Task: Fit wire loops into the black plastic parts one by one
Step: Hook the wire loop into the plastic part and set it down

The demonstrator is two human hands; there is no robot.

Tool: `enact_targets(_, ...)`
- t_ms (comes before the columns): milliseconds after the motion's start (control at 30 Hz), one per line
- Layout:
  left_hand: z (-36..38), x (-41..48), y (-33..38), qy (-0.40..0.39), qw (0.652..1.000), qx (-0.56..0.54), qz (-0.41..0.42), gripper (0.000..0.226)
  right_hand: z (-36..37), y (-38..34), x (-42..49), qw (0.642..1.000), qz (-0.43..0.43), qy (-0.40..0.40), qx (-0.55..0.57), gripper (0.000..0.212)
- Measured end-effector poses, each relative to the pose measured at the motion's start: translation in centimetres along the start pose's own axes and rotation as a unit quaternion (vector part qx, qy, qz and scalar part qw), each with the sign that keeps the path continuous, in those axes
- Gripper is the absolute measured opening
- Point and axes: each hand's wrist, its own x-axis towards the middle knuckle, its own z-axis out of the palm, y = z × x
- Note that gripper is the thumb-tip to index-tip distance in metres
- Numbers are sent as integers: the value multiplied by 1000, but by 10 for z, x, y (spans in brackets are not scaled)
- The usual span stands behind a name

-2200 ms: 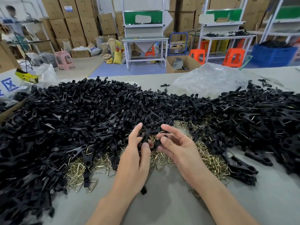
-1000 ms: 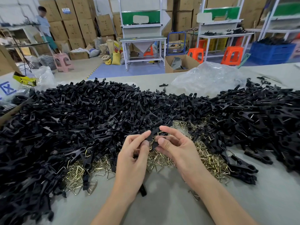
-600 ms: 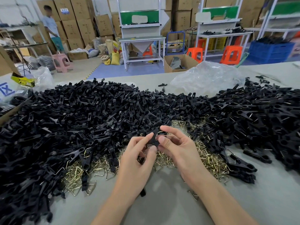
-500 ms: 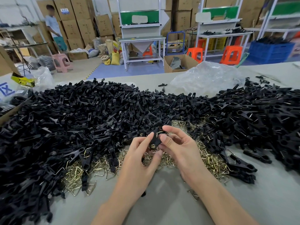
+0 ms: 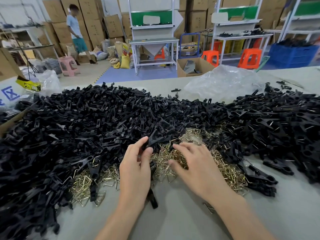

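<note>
In the head view, the left hand (image 5: 136,170) is sitting at lower centre of the frame. Its thumb and forefinger are clamped on 1 slim black plastic part (image 5: 153,140) and are holding it raised above the pile. Judging by the angle, this is keeping its free end turned toward the other hand, ready to take a loop.

Just right of it, the right hand (image 5: 195,165) is lying palm-down, its fingers (image 5: 181,146) spread apart and slightly bent. They are touching the brass-coloured bent wire loops (image 5: 225,170), apparently feeling for 1 to pick out. No loop is visibly pinched.

The loops are lying in a flat drift across the middle of the grey bench (image 5: 173,222), directly under both hands, so each reach is staying short.

The heap of loose black plastic parts (image 5: 86,127) is filling the left and centre of the frame, within reach of the left hand. At the right of the frame, black parts with wire showing (image 5: 277,122) are piled apart, probably the finished ones.

A crumpled clear plastic bag (image 5: 223,82) is resting at upper right of the bench, behind the heaps.
</note>
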Motion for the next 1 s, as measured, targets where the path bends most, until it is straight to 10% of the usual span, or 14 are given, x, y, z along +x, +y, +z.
enact_targets(700,1,-1,-2,-33,999,1,0,31,-6,0,2,976,-3,150,156,15)
enact_targets(900,1,-1,-4,-39,999,10,7,29,-5,2,0,997,-22,-71,-23,73)
enact_targets(1000,0,-1,-5,-39,999,14,8,28,-3,3,1,998,-29,-36,-39,54)
